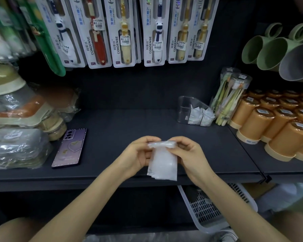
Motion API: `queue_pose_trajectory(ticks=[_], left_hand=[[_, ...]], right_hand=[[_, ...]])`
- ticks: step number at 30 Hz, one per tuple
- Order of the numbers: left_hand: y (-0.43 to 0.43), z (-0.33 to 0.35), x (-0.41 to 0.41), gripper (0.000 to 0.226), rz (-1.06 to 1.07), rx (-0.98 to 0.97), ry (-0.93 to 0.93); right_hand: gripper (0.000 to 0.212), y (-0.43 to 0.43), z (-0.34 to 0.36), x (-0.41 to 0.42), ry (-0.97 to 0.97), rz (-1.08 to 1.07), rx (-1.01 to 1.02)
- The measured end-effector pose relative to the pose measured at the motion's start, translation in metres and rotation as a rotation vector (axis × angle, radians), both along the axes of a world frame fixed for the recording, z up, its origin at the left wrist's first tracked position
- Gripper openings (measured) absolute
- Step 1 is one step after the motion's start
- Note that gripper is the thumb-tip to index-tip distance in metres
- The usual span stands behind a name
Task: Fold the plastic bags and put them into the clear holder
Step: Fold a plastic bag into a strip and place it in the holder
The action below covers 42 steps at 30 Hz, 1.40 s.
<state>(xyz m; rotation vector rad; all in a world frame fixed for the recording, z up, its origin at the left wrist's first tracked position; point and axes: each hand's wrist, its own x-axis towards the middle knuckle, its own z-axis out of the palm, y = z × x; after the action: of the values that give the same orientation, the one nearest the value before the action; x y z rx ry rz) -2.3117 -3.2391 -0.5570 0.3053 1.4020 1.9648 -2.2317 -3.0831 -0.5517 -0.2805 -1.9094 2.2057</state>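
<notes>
1. The left hand [136,154] and right hand [187,154] pinch the top fold of a plastic bag [162,163] above the shelf [129,123] front edge.
2. The clear holder [194,110], with folded bags inside, stands toward the shelf's back right.

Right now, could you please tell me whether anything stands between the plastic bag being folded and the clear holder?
Nothing visible does. The left hand and right hand pinch the translucent white plastic bag above the dark shelf; the clear plastic holder stands further back to the right, its open top unobstructed.
</notes>
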Motion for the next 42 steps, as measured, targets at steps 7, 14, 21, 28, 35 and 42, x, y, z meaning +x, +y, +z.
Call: queue_pose_trajectory(ticks=[7, 14, 21, 28, 35, 42], left_hand=[[-0.004, 0.009, -0.001, 0.047, -0.244, -0.199, -0.085], [0.0, 0.003, -0.01, 0.025, -0.175, -0.318, 0.137], [0.018, 0.0, -0.018, 0.02, -0.159, -0.367, 0.313], [0.048, -0.009, -0.026, 0.007, -0.029, -0.357, 0.362], [0.092, -0.012, -0.045, 0.01, 0.003, -0.391, 0.482], [0.124, -0.014, -0.088, 0.029, 0.053, -0.508, 0.581]], right_hand=[[0.038, 0.011, 0.002, -0.004, 0.128, 0.04, 0.328], [0.034, 0.037, 0.002, -0.005, -0.049, 0.251, 0.056], [0.013, 0.041, -0.005, -0.014, -0.204, 0.028, 0.206], [0.003, 0.066, -0.01, -0.021, -0.132, -0.209, 0.166], [0.013, 0.089, -0.02, -0.028, -0.105, -0.234, 0.157], [0.026, 0.132, -0.027, -0.045, -0.082, -0.476, 0.434]])
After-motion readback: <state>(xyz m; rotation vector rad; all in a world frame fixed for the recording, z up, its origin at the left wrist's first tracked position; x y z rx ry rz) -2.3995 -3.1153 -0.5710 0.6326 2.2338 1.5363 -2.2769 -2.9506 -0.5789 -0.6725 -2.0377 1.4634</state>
